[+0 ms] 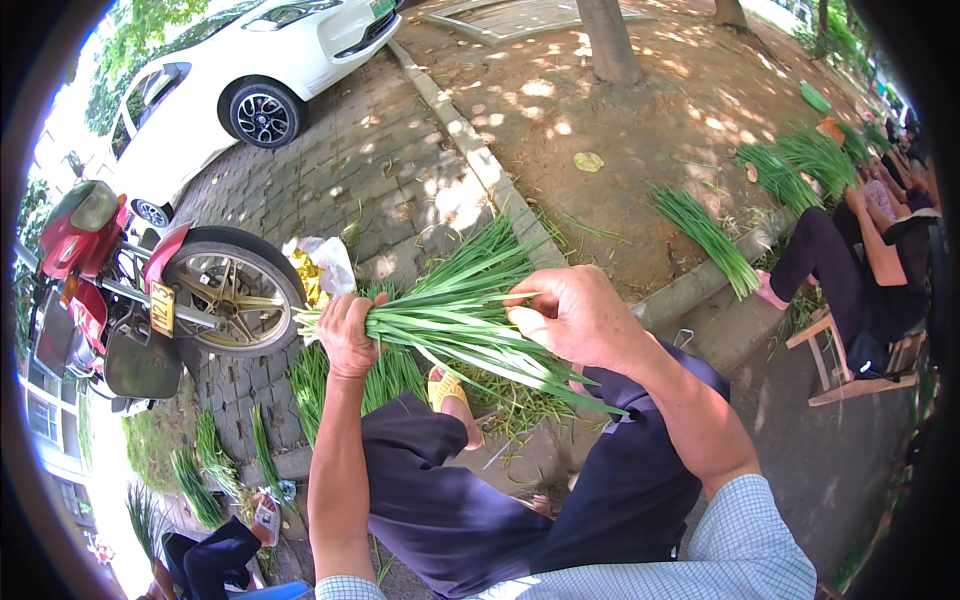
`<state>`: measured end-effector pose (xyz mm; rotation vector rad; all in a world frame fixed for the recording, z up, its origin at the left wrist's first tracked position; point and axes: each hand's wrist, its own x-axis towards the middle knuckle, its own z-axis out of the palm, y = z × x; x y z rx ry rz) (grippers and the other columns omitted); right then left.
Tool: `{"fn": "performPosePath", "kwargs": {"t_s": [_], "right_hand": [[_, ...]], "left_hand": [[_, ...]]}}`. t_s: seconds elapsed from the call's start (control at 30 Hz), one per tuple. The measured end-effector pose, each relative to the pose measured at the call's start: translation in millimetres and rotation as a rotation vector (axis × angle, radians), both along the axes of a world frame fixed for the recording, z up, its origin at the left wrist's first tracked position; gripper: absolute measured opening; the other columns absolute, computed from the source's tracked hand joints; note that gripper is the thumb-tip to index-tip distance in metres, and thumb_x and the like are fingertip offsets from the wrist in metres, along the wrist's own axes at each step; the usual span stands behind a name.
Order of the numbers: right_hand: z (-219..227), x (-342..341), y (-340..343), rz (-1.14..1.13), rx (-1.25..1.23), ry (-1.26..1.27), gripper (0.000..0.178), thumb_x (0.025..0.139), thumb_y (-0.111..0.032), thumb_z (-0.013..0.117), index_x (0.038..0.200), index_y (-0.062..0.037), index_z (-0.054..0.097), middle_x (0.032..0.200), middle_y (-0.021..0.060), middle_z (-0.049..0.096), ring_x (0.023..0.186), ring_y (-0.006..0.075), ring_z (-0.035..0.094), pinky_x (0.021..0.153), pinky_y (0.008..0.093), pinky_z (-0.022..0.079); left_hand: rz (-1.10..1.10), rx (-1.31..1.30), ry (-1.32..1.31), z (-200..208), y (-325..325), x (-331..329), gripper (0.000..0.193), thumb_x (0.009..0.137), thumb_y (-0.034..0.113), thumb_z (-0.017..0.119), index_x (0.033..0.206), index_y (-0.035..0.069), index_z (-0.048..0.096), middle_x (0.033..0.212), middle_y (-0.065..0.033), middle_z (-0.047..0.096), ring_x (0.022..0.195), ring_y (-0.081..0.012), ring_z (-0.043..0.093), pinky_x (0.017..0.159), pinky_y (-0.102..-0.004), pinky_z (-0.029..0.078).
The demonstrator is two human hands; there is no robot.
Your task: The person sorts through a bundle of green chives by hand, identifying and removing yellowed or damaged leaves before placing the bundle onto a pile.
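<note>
My left hand (348, 335) is wrapped around the pale stem end of a bunch of green chives (440, 318). The leaves fan out to the right above my knees. At the bunch's right side, my right hand (580, 315) pinches a thin leaf between thumb and forefinger. Below my left hand, more chives (393, 378) lie on the ground. Loose leaf scraps (520, 400) are scattered around my foot in its yellow sandal (447, 388).
A red motorcycle (165, 270) stands close at the left, with a white car (240, 70) behind it. A stone curb (480, 160) borders soil with a tree trunk (605, 45). Chive bundles (705, 238) lie at right, near a seated person (880, 250). Another person sits lower left.
</note>
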<state>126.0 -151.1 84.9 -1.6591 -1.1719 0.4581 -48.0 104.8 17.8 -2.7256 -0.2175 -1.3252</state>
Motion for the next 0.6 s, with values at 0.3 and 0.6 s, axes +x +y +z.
{"fn": "performPosePath", "kwargs": {"t_s": [0.3, 0.6], "right_hand": [[-3.1, 0.8, 0.3, -0.018, 0.007, -0.157, 0.014, 0.078, -0.008, 0.064, 0.087, 0.0012, 0.068, 0.067, 0.0129, 0.065, 0.057, 0.0121, 0.062, 0.056, 0.0268, 0.048], [-9.3, -2.7, 3.7, -0.122, 0.027, -0.310, 0.011, 0.073, -0.007, 0.064, 0.080, 0.0009, 0.066, 0.068, 0.0155, 0.065, 0.058, 0.0237, 0.065, 0.056, 0.0296, 0.050]], "left_hand": [[-0.005, 0.006, 0.013, 2.6, -3.1, 2.4, 0.031, 0.076, 0.016, 0.069, 0.061, 0.009, 0.043, 0.057, -0.0077, 0.041, 0.053, -0.0286, 0.046, 0.051, -0.0385, 0.035], [0.007, 0.023, 0.059, 2.0, -3.2, 0.5, 0.031, 0.077, 0.017, 0.068, 0.062, 0.008, 0.043, 0.057, -0.0079, 0.041, 0.053, -0.0285, 0.046, 0.051, -0.0389, 0.035]]}}
